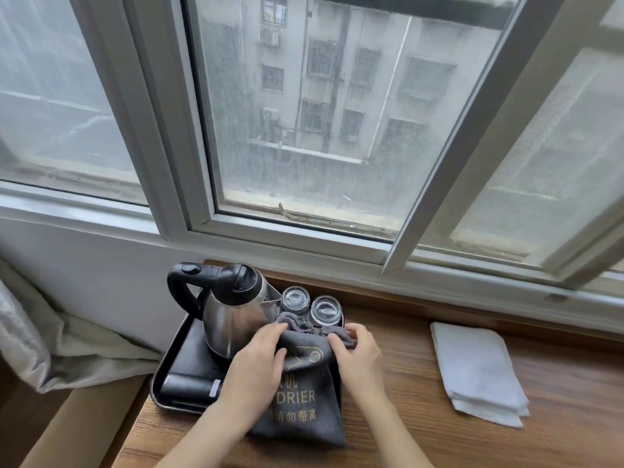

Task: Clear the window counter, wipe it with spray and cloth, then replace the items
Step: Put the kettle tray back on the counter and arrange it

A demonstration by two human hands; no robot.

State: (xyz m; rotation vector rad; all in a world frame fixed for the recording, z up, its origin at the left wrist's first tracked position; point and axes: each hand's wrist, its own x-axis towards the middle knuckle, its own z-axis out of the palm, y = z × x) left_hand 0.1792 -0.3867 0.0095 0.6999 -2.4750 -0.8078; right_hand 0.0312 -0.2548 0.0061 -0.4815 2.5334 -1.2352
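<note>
grey bag point(300, 400): contents hidden, print partly covered by left hand point(253, 359) | forearms: cut off at bottom edge

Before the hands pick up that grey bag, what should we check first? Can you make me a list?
1. Both hands on the bag: ok. The left hand and right hand hold the grey bag near its drawstring top.
2. Bag closed: cannot tell.
3. Glasses safe: not ok. Two glasses stand right behind the bag's top.
4. Kettle out of the way: not ok, it touches the bag.
5. Cloth ready: ok. The white cloth lies folded on the counter.
</note>
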